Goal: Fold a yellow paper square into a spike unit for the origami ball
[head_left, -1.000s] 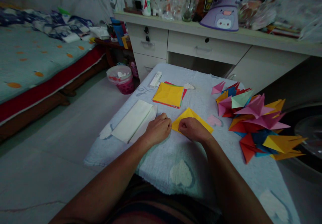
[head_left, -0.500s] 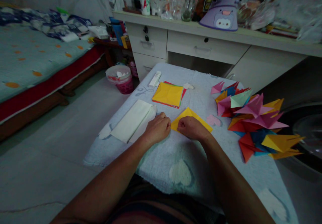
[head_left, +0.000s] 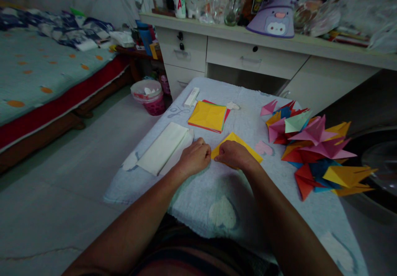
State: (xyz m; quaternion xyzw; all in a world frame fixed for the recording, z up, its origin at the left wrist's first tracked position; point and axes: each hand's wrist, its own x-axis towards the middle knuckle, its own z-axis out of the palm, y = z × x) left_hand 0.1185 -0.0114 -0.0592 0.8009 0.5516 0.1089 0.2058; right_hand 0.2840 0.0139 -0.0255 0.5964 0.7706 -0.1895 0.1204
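A folded sheet of yellow origami paper (head_left: 250, 151) lies on the cloth-covered table in front of me, one corner pointing away. My left hand (head_left: 196, 157) is closed at the paper's left corner, its fingertips hidden from view. On top of the sheet rests my right hand (head_left: 232, 153), fingers curled and pressed to the paper near that same corner. Just beyond is a stack of square coloured paper (head_left: 207, 115), yellow uppermost with red edges showing. Folded paper pieces (head_left: 313, 143) in pink, red, blue and yellow stand in a cluster to the right.
A white folded packet (head_left: 164, 148) lies left of my left hand, and a small white box (head_left: 191, 97) sits farther back. Behind the table stands a white desk (head_left: 242, 57) with a crowded top. A pink bin (head_left: 151, 98) and a bed (head_left: 46, 73) are at left.
My right hand has slid slightly left along the yellow paper, closer to my left hand. The left hand stays in place.
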